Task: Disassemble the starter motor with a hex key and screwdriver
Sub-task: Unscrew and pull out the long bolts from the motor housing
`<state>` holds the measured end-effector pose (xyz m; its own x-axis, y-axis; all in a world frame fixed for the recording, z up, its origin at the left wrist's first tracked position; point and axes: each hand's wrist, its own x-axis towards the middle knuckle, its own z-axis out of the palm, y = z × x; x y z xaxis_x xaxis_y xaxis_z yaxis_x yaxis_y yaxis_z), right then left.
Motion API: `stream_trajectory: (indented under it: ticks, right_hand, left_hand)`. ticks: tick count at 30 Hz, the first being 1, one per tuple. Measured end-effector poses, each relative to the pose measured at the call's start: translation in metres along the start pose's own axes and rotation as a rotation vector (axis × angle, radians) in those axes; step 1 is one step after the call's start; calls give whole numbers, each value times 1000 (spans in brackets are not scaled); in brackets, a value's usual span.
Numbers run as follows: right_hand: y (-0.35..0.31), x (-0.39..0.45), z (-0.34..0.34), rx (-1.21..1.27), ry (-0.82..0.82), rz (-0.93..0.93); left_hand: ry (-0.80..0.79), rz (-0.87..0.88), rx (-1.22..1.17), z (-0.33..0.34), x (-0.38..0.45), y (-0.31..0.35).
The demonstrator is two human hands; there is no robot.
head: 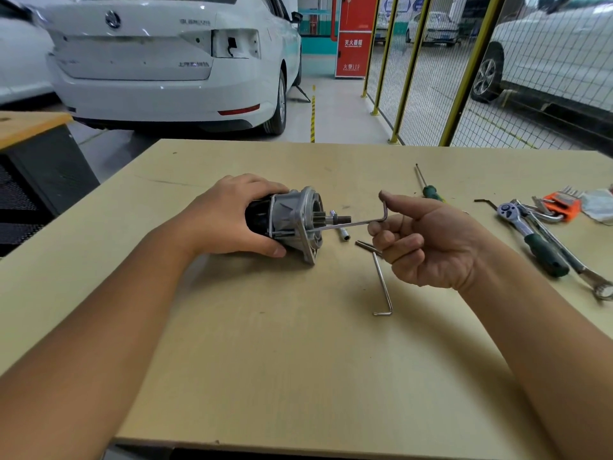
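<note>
A spare hex key (383, 287) lies loose on the worktop (298, 360), nearest me. Beyond it my right hand (428, 240) pinches the hex key (361, 219) at its bend, fingers curled, short leg upright. The long leg runs level and leftward into the flange of the starter motor (292, 220). The motor lies on its side, long axis left-right, pinion end facing the right hand. My left hand (229, 217) is wrapped around its black body. Judgement: key shaft and motor axis roughly parallel, so turning needs the right hand. The screwdriver (428, 185) lies farther back right, untouched.
</note>
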<state>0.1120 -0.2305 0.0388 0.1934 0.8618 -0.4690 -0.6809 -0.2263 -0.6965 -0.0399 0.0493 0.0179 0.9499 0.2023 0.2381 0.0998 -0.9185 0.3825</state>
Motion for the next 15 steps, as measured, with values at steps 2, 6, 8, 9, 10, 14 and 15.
stream_trajectory:
  ticks: [2,6,8,9,10,14,15]
  right_hand:
    - [0,0,-3,20,-1,-23]
    - [-2,-5,-10,-251,17,-172]
    - [-1,-8,-14,-475,44,-277]
    - [0,-9,-14,-597,88,-334]
    - [1,-10,-14,-757,147,-400]
    - [3,-7,-14,-1326,380,-539]
    - [2,-5,-16,-1351,413,-540]
  left_hand:
    - [3,3,10,0,0,-1]
    - [3,7,14,1,1,-1]
    - [3,6,13,1,1,-1]
    - [3,6,13,1,1,-1]
    - [2,6,13,1,0,-1]
    - [-1,8,2,-1,-1,1]
    - [0,10,-1,-1,-1,1]
